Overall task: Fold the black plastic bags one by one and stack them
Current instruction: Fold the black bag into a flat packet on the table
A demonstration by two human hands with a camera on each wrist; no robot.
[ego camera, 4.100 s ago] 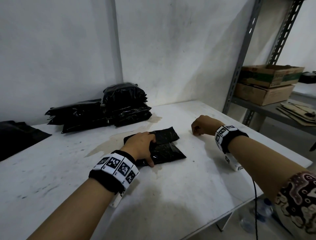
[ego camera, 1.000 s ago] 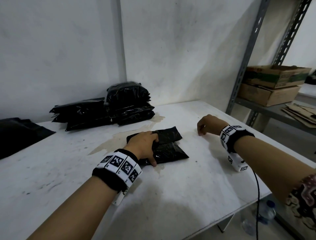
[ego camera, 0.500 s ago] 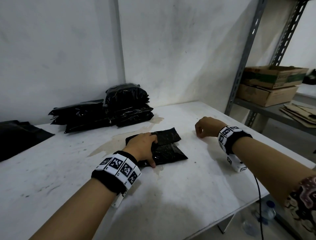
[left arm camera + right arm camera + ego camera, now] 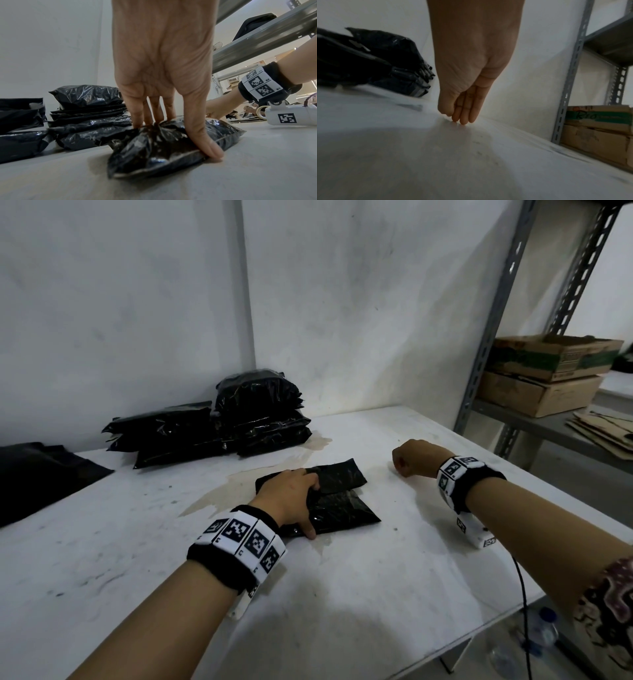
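A folded black plastic bag (image 4: 346, 505) lies in the middle of the white table (image 4: 376, 594). My left hand (image 4: 301, 505) holds it: the fingers dig into its middle crease and the thumb lies along the near edge. In the left wrist view the bag (image 4: 154, 155) bulges under my left hand (image 4: 178, 135). My right hand (image 4: 409, 462) rests on the table to the bag's right, apart from it and holding nothing. In the right wrist view the fingertips of my right hand (image 4: 462, 117) touch the tabletop. A stack of folded bags (image 4: 260, 412) stands by the wall.
A lower pile of black bags (image 4: 164, 433) lies left of the stack, and flat black bags (image 4: 41, 474) sit at the far left. A metal shelf (image 4: 486, 364) with cardboard boxes (image 4: 548, 371) stands to the right. The table's edge runs close under my right forearm.
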